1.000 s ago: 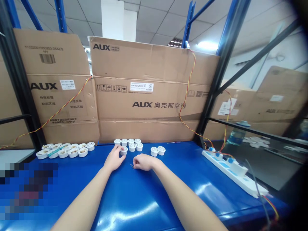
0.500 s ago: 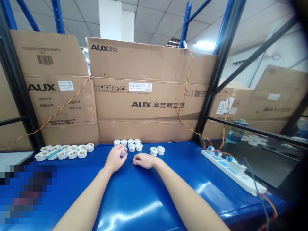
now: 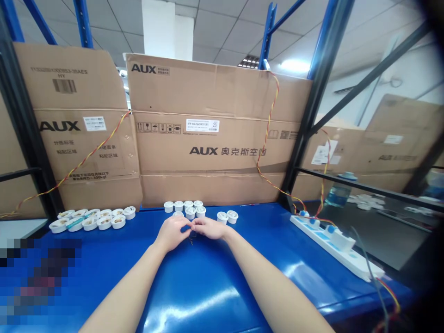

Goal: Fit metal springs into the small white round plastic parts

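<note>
My left hand (image 3: 174, 232) and my right hand (image 3: 209, 227) meet at their fingertips over the blue table (image 3: 194, 296). Both are closed in a pinch; whatever lies between the fingers is too small to make out. Just below the fingertips lie a few tiny thin pieces (image 3: 191, 241), partly hidden. One white round cup (image 3: 178, 215) stands right behind my left hand. Several more lidded white cups (image 3: 188, 204) stand in rows behind it. Close behind my right hand is a pair of white cups (image 3: 222, 216).
Several open white cups (image 3: 90, 224) with small contents line the left back. A white power strip (image 3: 336, 247) with plugs lies at the right. Large cardboard sheets (image 3: 215, 97) stand along the back, with a twisted red-yellow wire (image 3: 268, 125) hanging in front.
My left hand has moved off the nearest white cup, towards the right and slightly forward of it, and its fingertips now meet those of my right hand. My right hand has barely moved.
</note>
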`<state>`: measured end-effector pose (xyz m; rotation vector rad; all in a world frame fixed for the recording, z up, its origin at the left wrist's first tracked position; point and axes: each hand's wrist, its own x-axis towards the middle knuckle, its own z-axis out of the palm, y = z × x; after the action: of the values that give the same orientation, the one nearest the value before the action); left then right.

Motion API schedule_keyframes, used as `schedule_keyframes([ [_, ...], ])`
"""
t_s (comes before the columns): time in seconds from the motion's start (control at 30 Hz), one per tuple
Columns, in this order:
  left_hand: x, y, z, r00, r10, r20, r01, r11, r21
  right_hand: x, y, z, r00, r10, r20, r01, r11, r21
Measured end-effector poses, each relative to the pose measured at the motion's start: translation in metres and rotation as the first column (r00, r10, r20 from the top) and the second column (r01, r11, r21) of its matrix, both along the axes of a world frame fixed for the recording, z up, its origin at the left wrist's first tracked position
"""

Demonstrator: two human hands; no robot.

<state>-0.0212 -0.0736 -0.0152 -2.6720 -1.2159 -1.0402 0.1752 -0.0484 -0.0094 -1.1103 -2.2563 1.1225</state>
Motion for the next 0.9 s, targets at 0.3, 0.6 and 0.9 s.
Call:
schedule_keyframes([
  [0.3,-0.001,0.003,-0.008,0.973,0.133,0.191,-0.138,0.99,0.015,-0.013,-0.006,0.009,0.953,-0.122,-0.278,0.119,0.992,-0.027],
  [0.6,0.0,0.002,-0.005,0.963,0.043,0.267,-0.079,0.989,0.123,-0.013,-0.002,0.004,0.912,-0.097,-0.398,0.116,0.993,0.023],
  [0.9,-0.018,0.021,-0.021,0.917,0.378,0.126,-0.342,0.908,-0.242,-0.002,0.002,0.008,0.88,-0.439,-0.18,0.456,0.68,0.574],
])
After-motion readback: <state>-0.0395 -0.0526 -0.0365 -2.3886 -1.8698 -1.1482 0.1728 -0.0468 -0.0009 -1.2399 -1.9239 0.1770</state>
